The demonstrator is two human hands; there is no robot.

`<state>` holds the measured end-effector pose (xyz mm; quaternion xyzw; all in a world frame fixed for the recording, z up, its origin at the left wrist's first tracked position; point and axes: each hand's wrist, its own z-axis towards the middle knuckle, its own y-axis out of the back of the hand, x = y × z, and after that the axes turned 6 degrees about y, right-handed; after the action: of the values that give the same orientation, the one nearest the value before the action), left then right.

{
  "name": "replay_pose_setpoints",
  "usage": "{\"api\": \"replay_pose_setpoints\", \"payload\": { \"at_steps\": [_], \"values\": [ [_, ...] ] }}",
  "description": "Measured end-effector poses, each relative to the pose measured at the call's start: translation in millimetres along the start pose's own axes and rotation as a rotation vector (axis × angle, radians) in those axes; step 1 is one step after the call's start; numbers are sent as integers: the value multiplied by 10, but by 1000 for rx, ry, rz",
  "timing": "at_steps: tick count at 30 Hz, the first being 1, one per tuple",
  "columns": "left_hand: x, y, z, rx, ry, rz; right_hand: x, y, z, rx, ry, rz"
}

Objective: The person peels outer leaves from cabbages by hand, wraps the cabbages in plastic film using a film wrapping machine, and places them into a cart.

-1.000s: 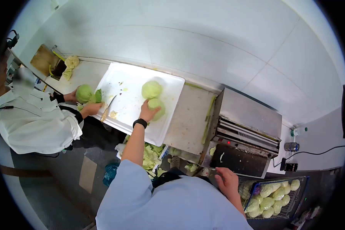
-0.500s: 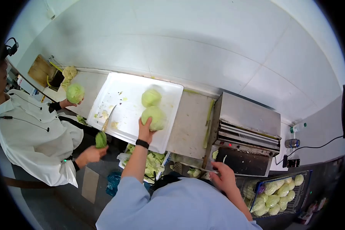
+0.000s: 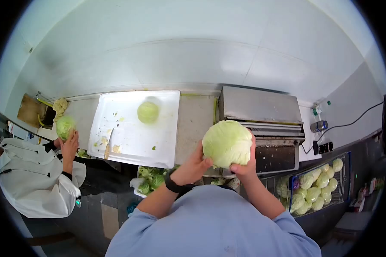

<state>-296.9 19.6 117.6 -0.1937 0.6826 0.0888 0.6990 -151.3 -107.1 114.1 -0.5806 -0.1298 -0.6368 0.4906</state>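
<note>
A large, round, pale-green cabbage (image 3: pixel 227 143) is held between both hands, clear of the surface, to the right of the white rectangular shallow tray (image 3: pixel 135 145). The left hand (image 3: pixel 192 166), below a black wristband (image 3: pixel 173 184), curves round one side of the cabbage with its thumb on the near face. The right hand (image 3: pixel 247 159) wraps the opposite side, its thumb likewise low on the near face; its fingers are mostly hidden behind the head.

The cabbage looks dense and firm, so it should feel fairly heavy and keep its shape under pressure. Its smooth, rounded leaves could be slippery, and the loose outer edges may tear if pinched. The safest hold would be broad palms on opposite sides, fingers spread under the curve, rather than a grip on a single leaf.

Inside the tray, toward its far right, sits a smaller-looking round green cabbage (image 3: pixel 148 112); toward the tray's near left lies a knife with a light-coloured handle (image 3: pixel 106 152), among scraps. Right of the tray are a pale surface (image 3: pixel 196 120), a boxy silver metal machine (image 3: pixel 261 103) and, farther right, a blue-rimmed wire basket (image 3: pixel 350 171) of cabbages. Left of the tray, a co-worker in white holds another green cabbage (image 3: pixel 65 127).
</note>
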Motion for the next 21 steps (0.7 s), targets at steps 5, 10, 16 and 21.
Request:
{"api": "replay_pose_setpoints", "payload": {
  "at_steps": [5,10,16,21],
  "values": [
    [-324,151,-5,-243,-114,786,-19,68,-101,-136,-218,201],
    [-559,73,273,19,-647,825,61,130,-155,-133,-285,123],
    [-652,130,446,263,-606,718,137,288,-154,42,-418,165],
    [-655,139,422,258,-561,621,157,345,-192,142,-437,136]
  ]
}}
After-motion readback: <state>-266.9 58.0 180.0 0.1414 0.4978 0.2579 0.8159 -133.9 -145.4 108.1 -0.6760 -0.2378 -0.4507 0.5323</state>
